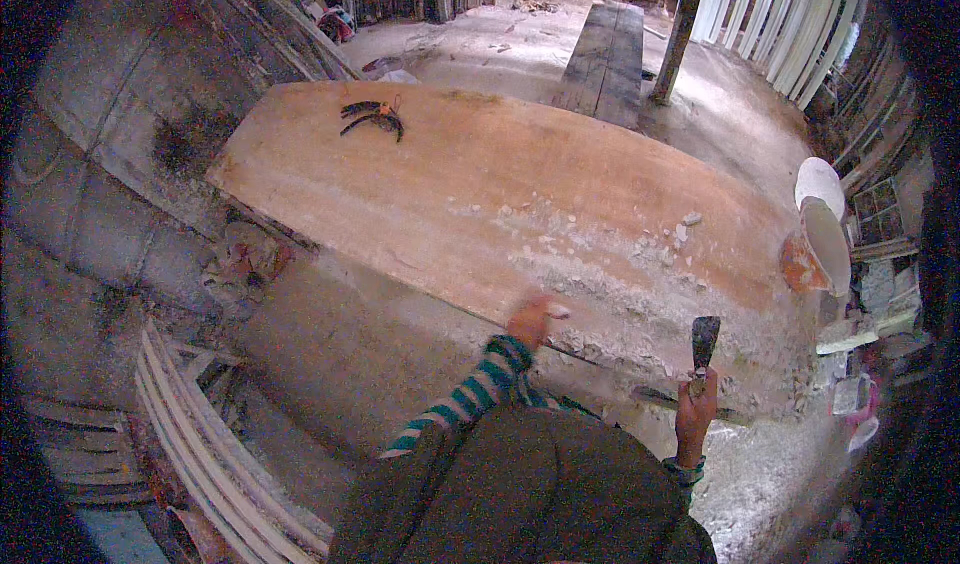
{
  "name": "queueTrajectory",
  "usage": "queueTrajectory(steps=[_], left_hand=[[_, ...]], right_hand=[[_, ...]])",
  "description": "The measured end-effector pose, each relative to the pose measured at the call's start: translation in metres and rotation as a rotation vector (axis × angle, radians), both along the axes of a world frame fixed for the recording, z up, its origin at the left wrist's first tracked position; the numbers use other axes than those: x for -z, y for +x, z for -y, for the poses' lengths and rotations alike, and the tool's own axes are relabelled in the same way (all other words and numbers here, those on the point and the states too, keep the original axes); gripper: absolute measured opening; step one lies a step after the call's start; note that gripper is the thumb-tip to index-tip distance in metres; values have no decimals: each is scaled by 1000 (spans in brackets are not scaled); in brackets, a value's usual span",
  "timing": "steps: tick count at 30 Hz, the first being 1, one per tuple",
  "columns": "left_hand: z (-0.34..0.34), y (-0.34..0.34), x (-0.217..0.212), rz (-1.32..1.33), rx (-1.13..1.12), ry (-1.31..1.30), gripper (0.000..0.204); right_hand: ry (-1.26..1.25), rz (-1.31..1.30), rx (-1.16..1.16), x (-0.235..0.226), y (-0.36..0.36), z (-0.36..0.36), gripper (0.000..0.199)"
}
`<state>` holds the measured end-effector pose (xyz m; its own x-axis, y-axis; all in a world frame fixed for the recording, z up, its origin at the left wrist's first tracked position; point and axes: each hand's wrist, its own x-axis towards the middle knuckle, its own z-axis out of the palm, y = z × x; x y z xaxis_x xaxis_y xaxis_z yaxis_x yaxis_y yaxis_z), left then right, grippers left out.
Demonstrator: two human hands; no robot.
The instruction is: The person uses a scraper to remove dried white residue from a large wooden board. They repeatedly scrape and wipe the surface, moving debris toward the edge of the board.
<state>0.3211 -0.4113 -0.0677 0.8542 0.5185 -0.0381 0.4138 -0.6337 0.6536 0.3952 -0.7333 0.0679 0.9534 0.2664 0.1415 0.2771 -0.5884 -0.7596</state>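
Observation:
My right hand (pixel 695 414) grips a putty knife (pixel 705 342) at the near right edge of a large wooden board (pixel 440 194). Its dark, flat blade points up and away from me. My left hand (pixel 530 321) is over the board's near edge, blurred by motion. Something white shows at its fingertips; I cannot tell whether it is a held piece or residue. White crumbs and flakes of plaster-like material (pixel 590 289) are scattered over the middle and right of the board. By my right hand lies a long, flat dark piece (pixel 655 398), partly hidden.
A black bent object with an orange part (pixel 375 117) lies on the board's far left. An orange bucket-like container (pixel 808 262) and a white round item (pixel 818 182) stand at the right end. Curved pale strips (pixel 205 424) are at lower left. A dark post (pixel 682 39) rises behind.

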Motion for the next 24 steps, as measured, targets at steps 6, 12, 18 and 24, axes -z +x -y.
queueTrajectory(steps=[6,12,18,24], left_hand=[[48,26,-3,321,-112,-231,29],[-155,-66,-29,309,-521,-209,34],[-144,-43,49,47,-181,359,32],[119,82,-25,95,98,-201,30]], right_hand=[[32,156,-18,-1,3,6,31],[-9,42,6,23,-3,53,28],[-32,24,51,1,-11,63,25],[-86,86,110,5,-9,82,29]])
